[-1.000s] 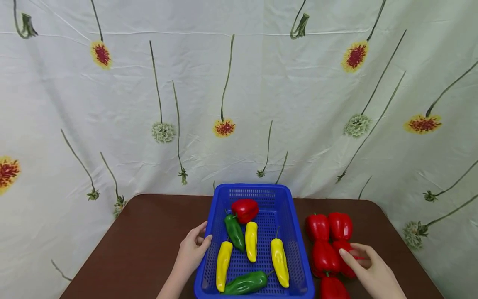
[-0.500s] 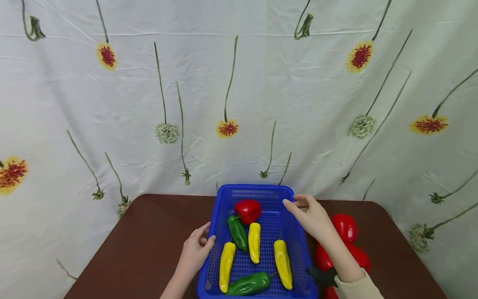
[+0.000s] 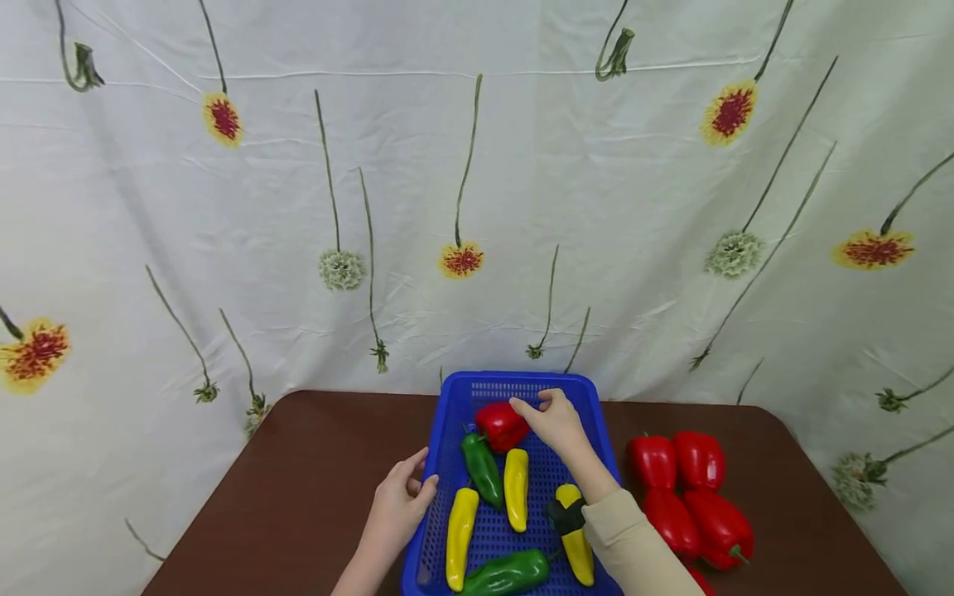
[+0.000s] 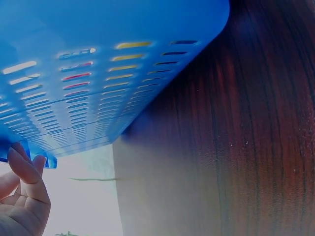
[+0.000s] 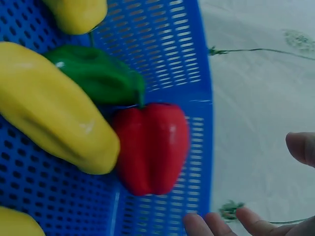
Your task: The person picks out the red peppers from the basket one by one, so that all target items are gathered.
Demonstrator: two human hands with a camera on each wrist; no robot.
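A blue plastic basket (image 3: pixel 522 377) stands on the table. My left hand (image 3: pixel 398 501) pinches its left rim, fingers and thumb at the edge; the left wrist view shows those fingers (image 4: pixel 30 172) by the rim. Inside, near the far end, lies a red bell pepper (image 3: pixel 498 426). My right hand (image 3: pixel 555 418) hovers over the basket just right of that pepper, fingers spread from the thumb, nothing between them. In the right wrist view the red bell pepper (image 5: pixel 152 147) sits apart from the fingertips (image 5: pixel 197 226).
Also in the basket lie green peppers (image 3: pixel 483 470) and yellow peppers (image 3: pixel 516 488). Several red bell peppers (image 3: pixel 699 459) are grouped on the brown table (image 3: pixel 328 447) right of the basket. A flower-printed cloth (image 3: pixel 402 207) hangs behind the table.
My right hand has moved from the red bell peppers on the table, leftward across the basket's right rim, to above its far end. My left hand stays at the left rim.
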